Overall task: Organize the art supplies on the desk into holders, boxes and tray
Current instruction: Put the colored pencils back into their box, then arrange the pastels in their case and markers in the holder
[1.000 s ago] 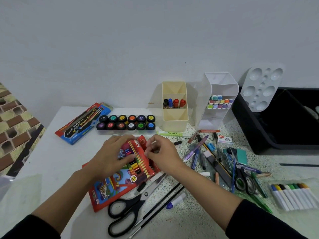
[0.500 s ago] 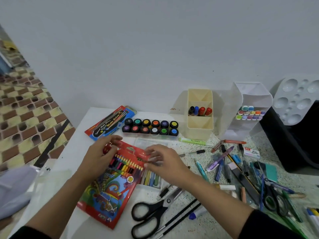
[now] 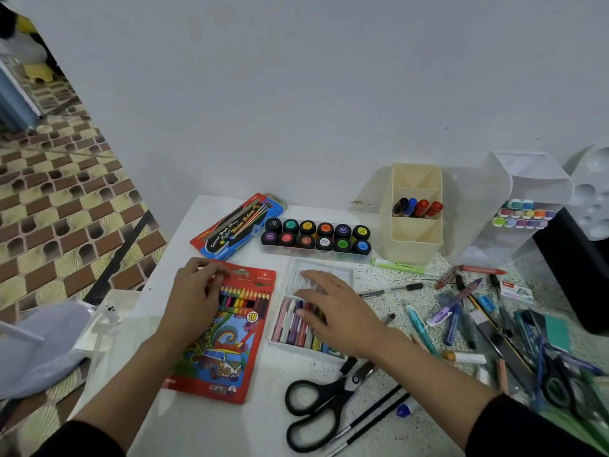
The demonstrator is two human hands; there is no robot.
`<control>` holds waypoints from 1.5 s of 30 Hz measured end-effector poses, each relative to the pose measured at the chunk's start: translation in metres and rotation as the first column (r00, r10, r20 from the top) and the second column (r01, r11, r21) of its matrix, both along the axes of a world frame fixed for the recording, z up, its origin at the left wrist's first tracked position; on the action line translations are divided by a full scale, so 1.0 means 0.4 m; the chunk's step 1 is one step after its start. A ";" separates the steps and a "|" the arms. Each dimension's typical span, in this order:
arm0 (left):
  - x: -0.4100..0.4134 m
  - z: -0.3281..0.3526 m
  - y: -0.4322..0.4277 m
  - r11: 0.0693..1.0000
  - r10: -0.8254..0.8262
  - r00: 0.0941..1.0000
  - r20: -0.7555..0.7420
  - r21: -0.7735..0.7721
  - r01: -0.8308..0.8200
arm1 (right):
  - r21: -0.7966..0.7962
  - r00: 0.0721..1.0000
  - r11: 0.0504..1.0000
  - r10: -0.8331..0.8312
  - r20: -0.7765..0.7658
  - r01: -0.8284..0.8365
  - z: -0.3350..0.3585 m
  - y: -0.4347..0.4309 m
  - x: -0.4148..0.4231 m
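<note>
Left hand (image 3: 194,300): lying on the red pencil box (image 3: 227,351) at centre left; its grip is curling onto the box's top flap, apparently pinching it
Right hand (image 3: 336,311): spreading over the clear pastel case (image 3: 339,270) at centre frame; grip slack, fingers straight and holding nothing; whether it is touching the pastels (image 3: 291,324) I cannot tell
Deciding relation: the case is sitting directly under the right hand, just right of the pencil box; its long axis is running top to bottom of the frame, along the fingers; the right hand is the nearer one, so closing or lifting the case is likely falling to it
Counts: twelve paint pots (image 3: 316,235) in two rows of six; four markers (image 3: 417,207) standing in the cream holder (image 3: 416,232); two holders, with the white holder (image 3: 514,239) at the right; one large scissors (image 3: 316,410) at lower centre
Tabletop (image 3: 230,430): loose pens are crowding the right side, too tangled to count
</note>
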State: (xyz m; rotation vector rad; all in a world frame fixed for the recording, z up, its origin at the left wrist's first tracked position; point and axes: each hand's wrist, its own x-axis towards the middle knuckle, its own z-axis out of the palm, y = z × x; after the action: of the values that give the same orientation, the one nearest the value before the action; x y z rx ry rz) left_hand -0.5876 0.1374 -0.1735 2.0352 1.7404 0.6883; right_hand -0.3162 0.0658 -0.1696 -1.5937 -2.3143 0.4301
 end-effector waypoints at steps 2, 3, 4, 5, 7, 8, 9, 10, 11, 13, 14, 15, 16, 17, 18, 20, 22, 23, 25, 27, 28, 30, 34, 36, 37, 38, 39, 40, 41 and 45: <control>0.014 -0.011 -0.007 1.000 0.023 0.999 -0.034 -0.001 -0.023 | -0.005 1.000 1.000 0.000 -0.018 0.000 -0.007 -0.010 0.014; 0.020 -0.015 -0.012 0.999 0.031 0.998 -0.056 0.016 -0.030 | -0.005 1.000 1.000 0.002 -0.023 -0.002 -0.011 -0.015 0.020; 0.025 -0.018 -0.017 0.999 0.026 0.997 -0.077 0.036 -0.024 | -0.003 1.000 1.000 0.005 -0.027 -0.005 -0.015 -0.018 0.026; 0.031 -0.021 -0.022 0.998 0.005 0.996 -0.091 0.055 0.000 | -0.001 1.000 1.000 0.008 -0.030 -0.008 -0.020 -0.020 0.033; 0.041 -0.024 -0.028 0.994 -0.071 0.994 -0.087 0.075 0.077 | -0.010 0.999 1.000 0.008 -0.042 -0.008 -0.025 -0.024 0.045; 0.047 -0.023 -0.031 0.992 -0.103 0.993 -0.063 0.069 0.107 | -0.018 0.999 1.000 0.006 -0.048 -0.007 -0.025 -0.024 0.049; 0.052 -0.022 -0.032 0.989 -0.131 0.991 -0.035 0.061 0.133 | -0.021 0.999 1.000 0.004 -0.053 -0.006 -0.025 -0.025 0.051; 0.057 -0.021 -0.033 0.986 -0.157 0.987 -0.016 0.059 0.158 | -0.021 0.998 1.000 0.002 -0.058 -0.004 -0.024 -0.025 0.050; 0.062 -0.019 -0.035 0.981 -0.184 0.983 -0.008 0.067 0.184 | -0.016 0.998 1.000 0.000 -0.061 -0.001 -0.024 -0.025 0.048; 0.074 -0.016 -0.041 0.962 -0.248 0.969 -0.008 0.116 0.247 | -0.011 0.997 1.000 -0.006 -0.073 0.005 -0.025 -0.024 0.045; 0.081 -0.017 -0.047 0.946 -0.288 0.958 -0.009 0.150 0.286 | -0.016 0.996 1.000 -0.008 -0.089 0.007 -0.024 -0.024 0.044; 0.089 -0.015 -0.055 0.930 -0.323 0.946 -0.007 0.182 0.319 | -0.026 0.993 1.000 -0.014 -0.115 0.011 -0.022 -0.025 0.044; 0.100 -0.013 -0.064 0.919 -0.349 0.937 0.001 0.199 0.341 | -0.031 0.988 0.999 -0.026 -0.149 0.022 -0.018 -0.027 0.044; 0.112 -0.009 -0.074 0.914 -0.362 0.932 0.019 0.201 0.352 | -0.035 0.980 0.998 -0.050 -0.191 0.044 -0.012 -0.031 0.046; 0.128 -0.002 -0.084 0.912 -0.374 0.926 0.043 0.196 0.359 | -0.034 0.966 0.996 -0.084 -0.243 0.078 -0.001 -0.037 0.049; 0.167 0.012 -0.103 0.898 -0.421 0.903 0.082 0.180 0.402 | -0.023 0.920 0.986 -0.164 -0.355 0.167 0.025 -0.057 0.062; 0.214 0.028 -0.124 0.853 -0.512 0.853 0.101 0.172 0.492 | 0.013 0.873 0.968 -0.222 -0.435 0.252 0.054 -0.084 0.090; 0.240 0.033 -0.135 0.823 -0.562 0.820 0.106 0.166 0.543 | 0.031 0.852 0.956 -0.245 -0.463 0.292 0.069 -0.100 0.110; 0.294 0.036 -0.157 0.759 -0.650 0.752 0.111 0.146 0.634 | 0.034 0.814 0.929 -0.304 -0.495 0.367 0.092 -0.137 0.164; 0.346 0.029 -0.177 0.704 -0.710 0.697 0.097 0.130 0.699 | 0.010 0.794 0.902 -0.374 -0.479 0.431 0.108 -0.177 0.227; 0.371 0.025 -0.186 0.681 -0.733 0.675 0.091 0.122 0.723 | -0.005 0.797 0.894 -0.401 -0.452 0.447 0.115 -0.196 0.259; 0.417 0.016 -0.203 0.632 -0.775 0.628 0.070 0.106 0.768 | -0.057 0.820 0.892 -0.435 -0.372 0.448 0.117 -0.234 0.320; 0.495 0.002 -0.234 0.544 -0.832 0.550 -0.071 0.090 0.834 | -0.132 0.877 0.895 -0.445 -0.182 0.427 0.115 -0.304 0.413; 0.523 -0.003 -0.245 0.534 -0.828 0.538 -0.160 0.074 0.843 | -0.142 0.899 0.901 -0.425 -0.105 0.410 0.109 -0.335 0.442; 0.533 -0.006 -0.247 0.535 -0.819 0.536 -0.203 0.066 0.842 | -0.145 0.910 0.908 -0.406 -0.085 0.392 0.105 -0.347 0.451; 0.543 -0.008 -0.248 0.536 -0.810 0.534 -0.240 0.064 0.842 | -0.143 0.922 0.920 -0.378 -0.087 0.364 0.102 -0.358 0.453; 0.551 -0.010 -0.248 0.539 -0.802 0.536 -0.264 0.064 0.840 | -0.144 0.930 0.929 -0.355 -0.094 0.341 0.098 -0.365 0.450; 0.557 -0.009 -0.246 0.546 -0.794 0.543 -0.273 0.071 0.834 | -0.136 0.940 0.941 -0.323 -0.107 0.308 0.095 -0.370 0.442; 0.562 -0.008 -0.245 0.560 -0.787 0.559 -0.262 0.078 0.825 | -0.126 0.947 0.949 -0.302 -0.108 0.288 0.093 -0.371 0.431; 0.557 0.005 -0.239 0.644 -0.723 0.648 -0.239 0.105 0.758 | -0.082 0.971 0.970 -0.233 -0.050 0.229 0.079 -0.351 0.387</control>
State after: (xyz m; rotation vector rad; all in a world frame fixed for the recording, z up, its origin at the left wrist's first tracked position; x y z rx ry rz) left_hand -0.3649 0.0419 -0.1715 2.7273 0.7318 0.4061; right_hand -0.1613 -0.0745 -0.1379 -1.8347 -2.0593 0.5061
